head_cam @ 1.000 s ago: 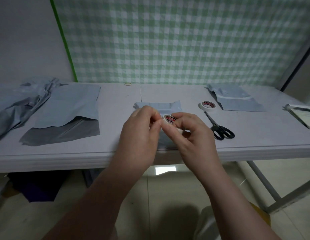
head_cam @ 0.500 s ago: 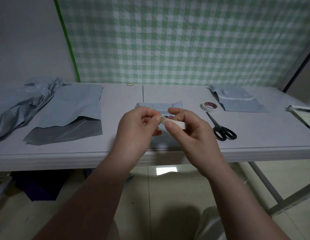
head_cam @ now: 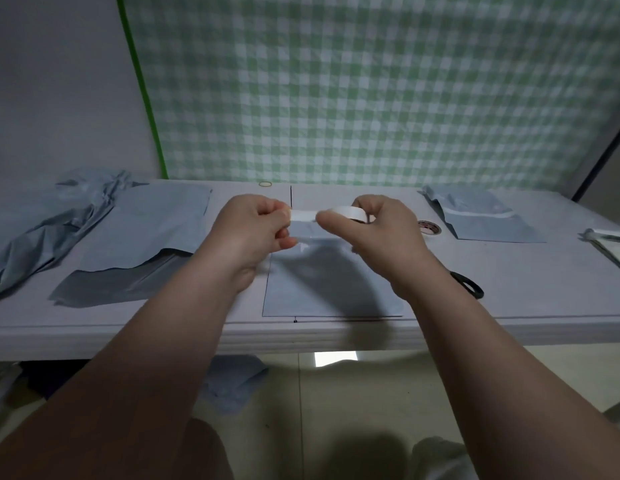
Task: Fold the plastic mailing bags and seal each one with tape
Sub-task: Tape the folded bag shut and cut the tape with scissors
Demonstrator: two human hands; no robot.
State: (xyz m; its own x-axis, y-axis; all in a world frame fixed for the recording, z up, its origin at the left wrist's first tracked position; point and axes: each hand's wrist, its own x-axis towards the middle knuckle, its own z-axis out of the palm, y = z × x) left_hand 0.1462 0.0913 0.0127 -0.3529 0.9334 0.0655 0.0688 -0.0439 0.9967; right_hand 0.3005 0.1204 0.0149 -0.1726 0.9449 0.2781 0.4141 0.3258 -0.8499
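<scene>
Tape is the step in hand: the right hand (head_cam: 381, 233) grips a small roll of white tape (head_cam: 350, 213), fingers curled round it, while the left hand (head_cam: 253, 230) pinches the free end, so a short white strip (head_cam: 303, 215) stretches between them in the air. Directly beneath, near the front edge of the white table (head_cam: 509, 271), lies a folded pale blue plastic mailing bag (head_cam: 332, 285), flat and, as far as I can tell, not yet taped. At about 2 o'clock from it sits a small stack of folded blue bags (head_cam: 488, 221), seemingly finished, with a second tape roll with red print (head_cam: 429, 227) just beside them. Black-handled scissors (head_cam: 469, 285) lie at 3 o'clock, partly hidden by the right forearm. At 9 o'clock a flat, unfolded blue-grey bag (head_cam: 145, 233) waits, and at 10 o'clock a crumpled heap of more bags (head_cam: 41, 223). I judge the task roughly half done: cutting and sticking this strip comes next, then those waiting bags.
</scene>
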